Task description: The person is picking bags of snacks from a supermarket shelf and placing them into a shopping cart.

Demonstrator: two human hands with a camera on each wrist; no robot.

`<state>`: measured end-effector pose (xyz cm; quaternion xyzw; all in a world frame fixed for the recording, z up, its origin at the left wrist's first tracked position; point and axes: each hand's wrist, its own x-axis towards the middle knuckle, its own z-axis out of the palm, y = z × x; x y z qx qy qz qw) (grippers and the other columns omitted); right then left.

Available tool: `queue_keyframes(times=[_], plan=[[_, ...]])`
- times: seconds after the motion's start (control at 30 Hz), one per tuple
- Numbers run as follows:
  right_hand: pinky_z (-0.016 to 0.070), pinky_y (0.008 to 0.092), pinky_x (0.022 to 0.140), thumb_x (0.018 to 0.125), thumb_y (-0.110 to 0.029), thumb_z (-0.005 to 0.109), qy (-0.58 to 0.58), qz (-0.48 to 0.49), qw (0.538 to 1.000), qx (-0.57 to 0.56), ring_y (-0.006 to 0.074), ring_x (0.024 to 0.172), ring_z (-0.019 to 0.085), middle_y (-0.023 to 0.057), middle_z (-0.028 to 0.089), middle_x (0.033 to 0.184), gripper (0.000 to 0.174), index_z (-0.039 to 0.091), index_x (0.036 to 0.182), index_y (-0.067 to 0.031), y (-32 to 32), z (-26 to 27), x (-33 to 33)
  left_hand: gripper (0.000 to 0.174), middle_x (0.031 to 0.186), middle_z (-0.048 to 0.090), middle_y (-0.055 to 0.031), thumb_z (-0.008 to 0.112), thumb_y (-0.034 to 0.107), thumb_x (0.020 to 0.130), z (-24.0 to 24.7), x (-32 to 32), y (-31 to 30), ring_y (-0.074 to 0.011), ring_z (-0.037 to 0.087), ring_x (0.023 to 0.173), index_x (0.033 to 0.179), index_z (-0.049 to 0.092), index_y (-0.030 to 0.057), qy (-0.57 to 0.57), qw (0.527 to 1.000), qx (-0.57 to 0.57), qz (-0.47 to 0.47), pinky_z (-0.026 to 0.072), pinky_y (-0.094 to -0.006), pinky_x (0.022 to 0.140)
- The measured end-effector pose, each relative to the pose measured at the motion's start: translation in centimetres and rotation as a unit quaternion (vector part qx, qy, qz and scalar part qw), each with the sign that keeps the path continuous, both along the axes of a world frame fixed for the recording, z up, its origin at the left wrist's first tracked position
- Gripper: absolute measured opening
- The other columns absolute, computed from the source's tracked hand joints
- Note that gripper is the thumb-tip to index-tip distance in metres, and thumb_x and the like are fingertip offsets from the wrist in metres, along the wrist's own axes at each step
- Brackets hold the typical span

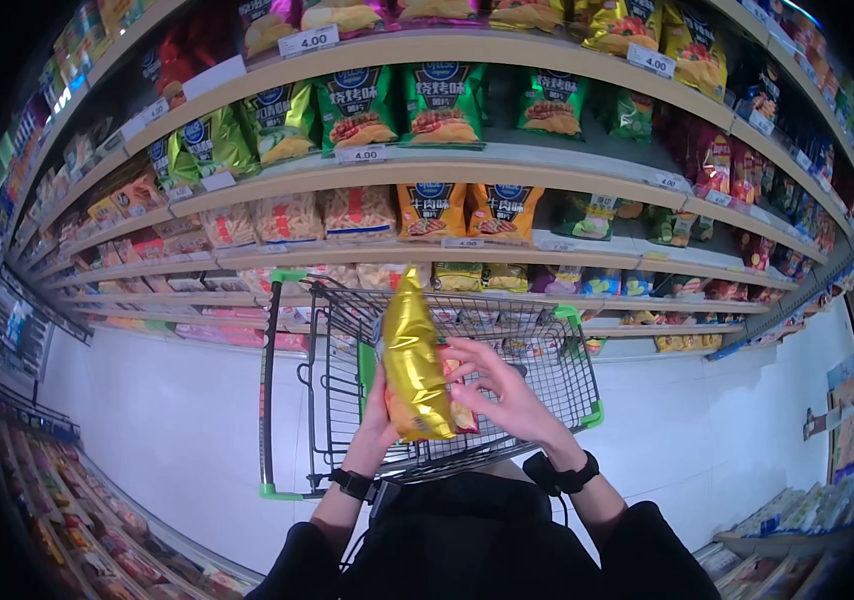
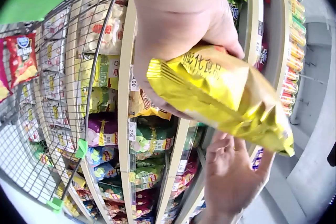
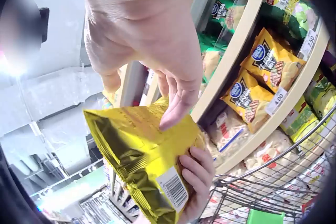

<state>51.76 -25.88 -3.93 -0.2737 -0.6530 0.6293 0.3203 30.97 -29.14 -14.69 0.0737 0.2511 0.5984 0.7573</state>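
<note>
A shiny yellow-gold bag of chips (image 1: 412, 360) stands on edge above the shopping cart, its barcode side showing in the right wrist view. My left hand (image 1: 377, 412) grips it from the left, with several fingers (image 3: 195, 174) wrapped over its side. On the other side is my right hand (image 1: 500, 392), fingers spread and loosely bent, fingertips right at the bag. From the left wrist, the right hand (image 2: 231, 179) appears beyond the bag, palm showing. Red chip bags (image 2: 23, 58) lie in the cart, partly hidden in the head view.
The wire shopping cart (image 1: 547, 400) with green corners stands right in front of me. Behind it rise curved shelves (image 1: 507, 165) of snacks, including green chip bags (image 1: 444, 103) and orange ones (image 1: 504, 212). More shelves (image 1: 77, 500) run along the lower left. White floor (image 1: 677, 400) shows at both sides.
</note>
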Motion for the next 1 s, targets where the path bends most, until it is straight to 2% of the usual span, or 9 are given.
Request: queue_keyframes(times=[0.07, 0.13, 0.3, 0.57, 0.7, 0.8, 0.83, 0.93, 1.0], plan=[[0.051, 0.0333, 0.09, 0.091, -0.01, 0.062, -0.017, 0.04, 0.999, -0.028, 0.0193, 0.119, 0.052, 0.0108, 0.045, 0.141, 0.055, 0.039, 0.141, -0.0049, -1.0, 1.1, -0.6, 0.062, 0.127, 0.058, -0.0143, 0.038, 0.056, 0.098, -6.0, -1.6, 0.5, -0.0278, 0.061, 0.11, 0.136, 0.044, 0.0071, -0.166, 0.977, 0.126, -0.041, 0.0523, -0.043, 0.093], [0.0507, 0.0335, 0.091, 0.09, -0.011, 0.065, 0.021, 0.066, 0.994, 0.085, 0.0214, 0.121, 0.052, 0.0114, 0.041, 0.145, 0.057, 0.04, 0.141, -0.0055, -1.6, 1.6, -1.9, 0.061, 0.127, 0.058, -0.0138, 0.038, 0.054, 0.098, -8.2, -2.2, -0.6, -0.0274, 0.061, 0.111, 0.136, 0.044, 0.0073, -0.258, 0.944, 0.184, -0.089, 0.0522, -0.0427, 0.093], [0.0508, 0.0318, 0.089, 0.086, -0.018, 0.071, 0.045, 0.096, 0.98, 0.167, 0.0209, 0.123, 0.051, 0.0088, 0.033, 0.153, 0.059, 0.046, 0.139, -0.0123, -3.3, 1.8, -4.1, 0.057, 0.126, 0.058, -0.0128, 0.04, 0.051, 0.098, -6.7, -2.0, -2.2, -0.0264, 0.059, 0.112, 0.136, 0.044, 0.0075, -0.268, 0.938, 0.189, -0.115, 0.0518, -0.0422, 0.093], [0.0514, 0.0282, 0.082, 0.087, -0.015, 0.069, 0.035, 0.045, 0.993, 0.104, 0.016, 0.11, 0.057, 0.0072, 0.043, 0.146, 0.047, 0.052, 0.131, -0.0067, -3.0, 0.2, -3.5, 0.052, 0.125, 0.058, -0.0111, 0.042, 0.045, 0.099, -5.9, -2.2, -2.2, -0.0248, 0.057, 0.114, 0.136, 0.045, 0.008, -0.236, 0.949, 0.172, -0.118, 0.0513, -0.0414, 0.094], [0.0495, 0.026, 0.083, 0.089, -0.013, 0.066, 0.033, -0.054, 0.996, 0.062, 0.014, 0.11, 0.056, 0.0066, 0.051, 0.134, 0.042, 0.052, 0.128, -0.0046, -2.4, -1.7, -1.9, 0.049, 0.124, 0.058, -0.0102, 0.044, 0.042, 0.1, -4.1, -1.7, -0.6, -0.024, 0.056, 0.115, 0.136, 0.045, 0.0083, -0.116, 0.982, 0.12, -0.088, 0.051, -0.0409, 0.094], [0.0479, 0.0295, 0.086, 0.092, -0.02, 0.065, -0.044, -0.099, 0.994, 0.007, 0.0164, 0.111, 0.055, 0.0093, 0.053, 0.127, 0.05, 0.042, 0.133, -0.0049, -1.5, -5.0, -0.1, 0.049, 0.124, 0.059, -0.0092, 0.044, 0.042, 0.1, -2.6, -0.9, -0.2, -0.0244, 0.057, 0.115, 0.135, 0.046, 0.007, 0.12, 0.991, -0.036, -0.048, 0.049, -0.0414, 0.097], [0.0477, 0.0308, 0.087, 0.092, -0.022, 0.065, -0.057, -0.112, 0.992, -0.001, 0.0176, 0.111, 0.055, 0.0106, 0.052, 0.128, 0.052, 0.039, 0.135, -0.005, -1.4, -5.6, 0.3, 0.049, 0.126, 0.058, -0.0103, 0.061, 0.028, 0.095, -2.8, -1.2, -0.1, -0.0239, 0.06, 0.111, 0.134, 0.044, 0.0027, 0.138, 0.989, -0.023, -0.05, 0.0502, -0.0388, 0.096], [0.0446, 0.0366, 0.096, 0.089, -0.035, 0.068, -0.116, -0.108, 0.987, -0.024, 0.0245, 0.116, 0.053, 0.0173, 0.051, 0.129, 0.071, 0.029, 0.139, -0.0013, -0.8, -8.5, 1.7, 0.053, 0.122, 0.06, -0.0105, 0.071, 0.013, 0.087, -1.4, -0.1, 0.2, -0.0199, 0.061, 0.107, 0.131, 0.045, 0.0009, 0.347, 0.933, 0.016, -0.098, 0.0508, -0.0343, 0.094], [0.043, 0.0386, 0.1, 0.083, -0.043, 0.072, -0.16, -0.106, 0.98, -0.048, 0.0286, 0.119, 0.054, 0.0207, 0.052, 0.128, 0.084, 0.029, 0.138, 0.0036, -0.9, -9.5, 2.4, 0.057, 0.118, 0.062, -0.01, 0.078, 0.007, 0.079, -0.9, 1.1, 0.2, -0.0167, 0.062, 0.104, 0.127, 0.047, -0.0005, 0.379, 0.918, 0.016, -0.119, 0.0509, -0.0311, 0.092]])
